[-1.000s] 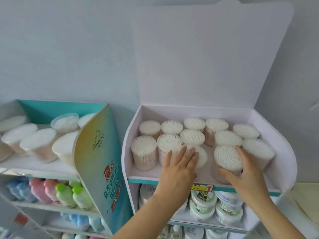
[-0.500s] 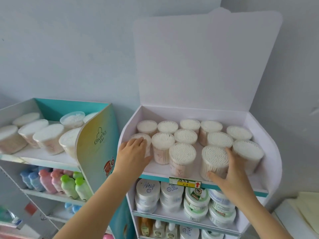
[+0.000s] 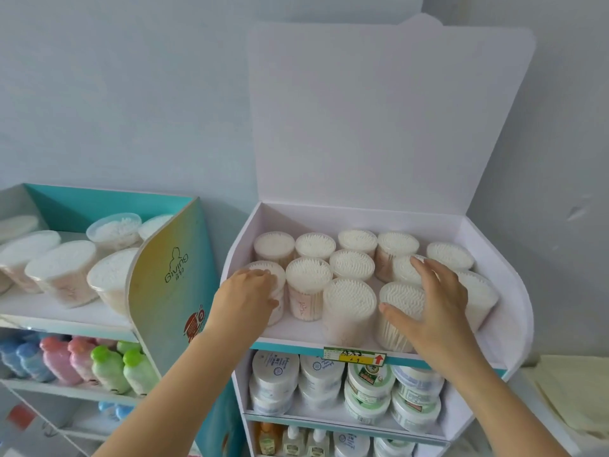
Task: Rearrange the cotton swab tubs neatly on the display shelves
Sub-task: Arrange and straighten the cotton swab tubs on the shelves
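Several clear round cotton swab tubs stand on the top shelf (image 3: 306,334) of a white cardboard display. My left hand (image 3: 245,298) grips the front-left tub (image 3: 275,275), fingers curled over its top and side. My right hand (image 3: 431,301) lies with spread fingers over the front-right tub (image 3: 400,298), thumb against its front, fingertips reaching the tub behind (image 3: 403,268). Between my hands stand a tall tub (image 3: 308,286) and a wider front tub (image 3: 349,305). More tubs fill the back row (image 3: 357,240).
A teal display (image 3: 164,275) at left holds more swab tubs (image 3: 62,272) on top and coloured bottles (image 3: 108,367) below. White jars (image 3: 369,380) fill the shelf under the swabs. The white backboard (image 3: 379,120) rises behind. A price tag (image 3: 354,356) sits on the shelf edge.
My left hand moved from the middle front tub to the front-left tub and now grips it. My right hand stayed on the front-right tub, sliding higher over its top. The camera shifted.
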Available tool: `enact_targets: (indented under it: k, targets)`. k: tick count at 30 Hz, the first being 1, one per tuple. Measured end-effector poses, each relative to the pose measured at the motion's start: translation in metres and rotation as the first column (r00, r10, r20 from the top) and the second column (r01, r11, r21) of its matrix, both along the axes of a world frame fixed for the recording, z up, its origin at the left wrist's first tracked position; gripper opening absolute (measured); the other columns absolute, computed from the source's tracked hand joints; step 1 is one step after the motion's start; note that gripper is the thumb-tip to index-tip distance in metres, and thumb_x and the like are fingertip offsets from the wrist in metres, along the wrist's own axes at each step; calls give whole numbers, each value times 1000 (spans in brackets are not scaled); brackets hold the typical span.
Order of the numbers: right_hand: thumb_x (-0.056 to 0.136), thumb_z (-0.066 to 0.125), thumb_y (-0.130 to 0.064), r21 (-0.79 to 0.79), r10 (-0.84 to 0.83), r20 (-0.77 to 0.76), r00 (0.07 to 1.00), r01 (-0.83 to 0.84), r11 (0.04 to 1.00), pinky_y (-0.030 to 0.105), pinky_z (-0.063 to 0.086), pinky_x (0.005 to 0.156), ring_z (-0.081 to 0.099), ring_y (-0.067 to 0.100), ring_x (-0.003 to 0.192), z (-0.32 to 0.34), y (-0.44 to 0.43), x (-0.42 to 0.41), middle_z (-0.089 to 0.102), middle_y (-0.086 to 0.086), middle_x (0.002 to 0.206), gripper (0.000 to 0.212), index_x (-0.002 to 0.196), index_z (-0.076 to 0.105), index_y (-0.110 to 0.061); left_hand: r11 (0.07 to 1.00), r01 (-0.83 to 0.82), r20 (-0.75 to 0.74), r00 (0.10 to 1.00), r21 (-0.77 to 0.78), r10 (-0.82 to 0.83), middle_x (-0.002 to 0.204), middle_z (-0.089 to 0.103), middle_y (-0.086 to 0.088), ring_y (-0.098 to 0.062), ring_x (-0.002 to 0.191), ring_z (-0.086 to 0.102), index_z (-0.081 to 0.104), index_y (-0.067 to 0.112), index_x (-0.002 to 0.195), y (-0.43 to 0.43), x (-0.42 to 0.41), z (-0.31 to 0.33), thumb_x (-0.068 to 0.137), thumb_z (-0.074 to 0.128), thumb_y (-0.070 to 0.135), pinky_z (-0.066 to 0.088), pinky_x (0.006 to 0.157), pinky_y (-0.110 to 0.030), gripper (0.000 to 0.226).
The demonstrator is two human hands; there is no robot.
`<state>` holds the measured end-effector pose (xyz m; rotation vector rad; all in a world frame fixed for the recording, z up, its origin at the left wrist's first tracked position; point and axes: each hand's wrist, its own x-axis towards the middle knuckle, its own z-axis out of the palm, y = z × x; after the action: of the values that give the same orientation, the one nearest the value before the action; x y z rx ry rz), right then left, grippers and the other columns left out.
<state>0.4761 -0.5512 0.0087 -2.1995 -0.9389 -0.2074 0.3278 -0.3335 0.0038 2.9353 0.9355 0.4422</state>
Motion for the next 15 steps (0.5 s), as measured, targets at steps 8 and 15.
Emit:
enact_targets:
  k: [8, 15]
  targets:
    - [82, 69, -31, -57, 204, 37, 978, -202, 978, 19, 18, 102, 21, 11, 134, 12, 42, -23, 32, -7, 145, 68, 141, 35, -23, 992, 100, -60, 994, 73, -96, 118, 58, 3, -19, 120, 44, 55, 16, 113, -2, -6, 6, 91, 54, 34, 34, 97, -30, 29]
    - [87, 62, -37, -216, 307, -6, 952, -301, 929, 24, 25, 103, 30, 12, 132, 29, 82, -31, 36, -7, 145, 65, 143, 32, -27, 932, 203, -211, 967, 300, -143, 128, 55, 4, -18, 133, 32, 54, 17, 120, 26, -12, 25, 79, 61, 54, 17, 110, -39, 56]
